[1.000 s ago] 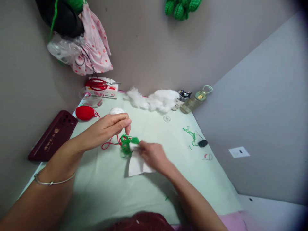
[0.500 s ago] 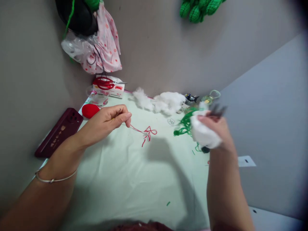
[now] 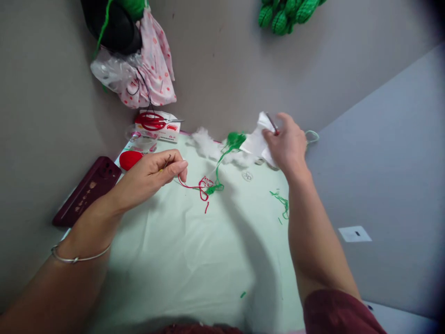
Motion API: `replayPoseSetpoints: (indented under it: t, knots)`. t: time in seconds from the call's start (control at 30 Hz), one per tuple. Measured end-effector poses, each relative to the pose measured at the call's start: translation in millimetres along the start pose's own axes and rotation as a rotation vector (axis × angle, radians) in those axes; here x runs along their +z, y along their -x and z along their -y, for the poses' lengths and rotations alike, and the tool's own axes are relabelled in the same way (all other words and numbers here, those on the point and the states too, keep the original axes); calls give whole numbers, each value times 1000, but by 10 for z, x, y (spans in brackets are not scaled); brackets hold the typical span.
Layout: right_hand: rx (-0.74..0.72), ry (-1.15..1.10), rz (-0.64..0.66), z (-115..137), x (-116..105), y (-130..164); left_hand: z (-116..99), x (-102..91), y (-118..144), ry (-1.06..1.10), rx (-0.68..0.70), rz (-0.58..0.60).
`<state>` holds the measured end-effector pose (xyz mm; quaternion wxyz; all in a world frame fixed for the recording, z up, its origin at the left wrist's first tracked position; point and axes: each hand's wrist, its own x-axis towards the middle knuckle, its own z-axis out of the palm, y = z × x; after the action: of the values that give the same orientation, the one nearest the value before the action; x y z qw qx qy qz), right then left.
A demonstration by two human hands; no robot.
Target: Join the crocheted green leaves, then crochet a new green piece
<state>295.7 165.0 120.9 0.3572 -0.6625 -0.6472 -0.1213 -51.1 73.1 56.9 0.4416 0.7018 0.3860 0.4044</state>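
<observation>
Right hand (image 3: 288,143) swings to two o'clock, gripping a creased white sheet (image 3: 256,141), so stringy green yarn (image 3: 235,140) meets looped red yarn (image 3: 205,183) the left hand (image 3: 162,169) pinches.

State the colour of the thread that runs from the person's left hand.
Red: the thread shows best in the head view, beside the left hand.

Legible text: none. On the dark red smartphone (image 3: 86,190): carries a line of gold characters with a small gold emblem at its upper end; too small to read. On the white carton (image 3: 162,133): bears red print in several places and a row of small dark marks; not legible. On the small round disc (image 3: 247,176): shows outlined lettering; cannot be read reliably.
</observation>
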Motion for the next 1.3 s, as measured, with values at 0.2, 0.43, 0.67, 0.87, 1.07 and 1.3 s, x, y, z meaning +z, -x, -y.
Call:
replayPoseSetpoints:
  t: [0.2, 0.43, 0.67, 0.87, 1.07, 1.3]
  knots:
    - [37, -283, 152, 399, -34, 918, 27, -15, -27, 17, 5, -40]
    - [31, -107, 582, 513, 615, 2288, 19, 48, -39, 0, 3, 0]
    - [438, 341, 259, -981, -415, 1767, 40, 25, -30, 44, 4, 23]
    - [1, -246, 823, -182, -765, 3190, 57, 148, -56, 6, -32, 65]
    - [163, 100, 591, -711, -542, 3093, 17, 178, -31, 2, -27, 69]
    - [573, 529, 243, -1909, -869, 2265, 9, 331, -45, 129, -38, 124]
